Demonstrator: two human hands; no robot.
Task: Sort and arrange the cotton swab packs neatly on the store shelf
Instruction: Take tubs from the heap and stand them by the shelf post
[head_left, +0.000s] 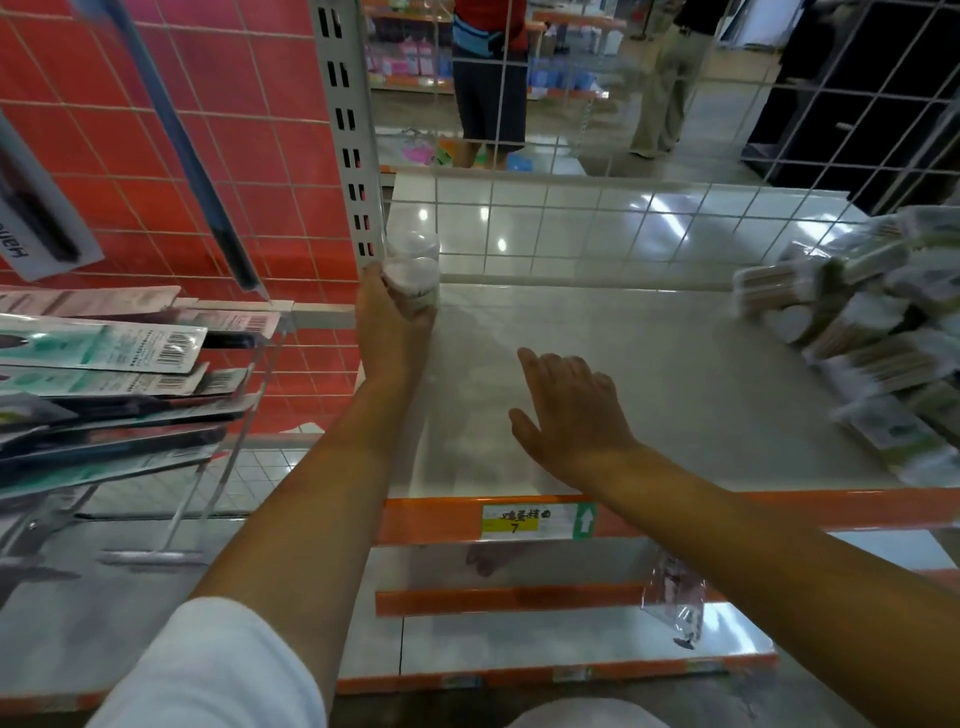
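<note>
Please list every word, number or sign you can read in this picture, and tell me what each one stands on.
"7": handwritten on the yellow price label on the shelf's orange front edge; the characters above it are too blurred to read.
White up arrow on green: right end of that label.
"Hane…": partial, sideways, on the hanging card at upper left.
Barcodes and small print on the flat packets at left: too small to read.
Print on the cotton swab tub the left hand holds: blurred.
</note>
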